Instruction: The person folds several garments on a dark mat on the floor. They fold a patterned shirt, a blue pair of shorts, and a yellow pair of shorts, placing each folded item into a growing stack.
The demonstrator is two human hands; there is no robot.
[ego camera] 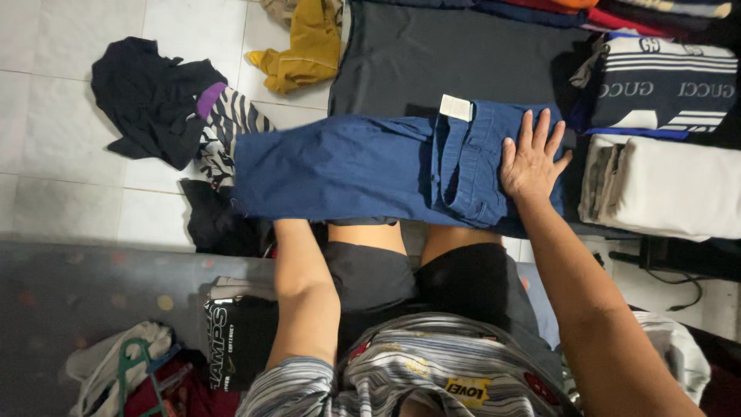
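— Where were the blue trousers (363,166)?
— Across our knees, over the floor (62,131). We pressed our right hand (531,161) flat on the waistband, fingers spread wide, to keep it smooth.
— And the left hand?
— Hidden under the cloth, so its grip we couldn't tell. A folded cream pile (664,185) lay beside.

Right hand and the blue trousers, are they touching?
Touching: the head view shows the right hand lying flat, fingers spread, on the waistband of the blue trousers.
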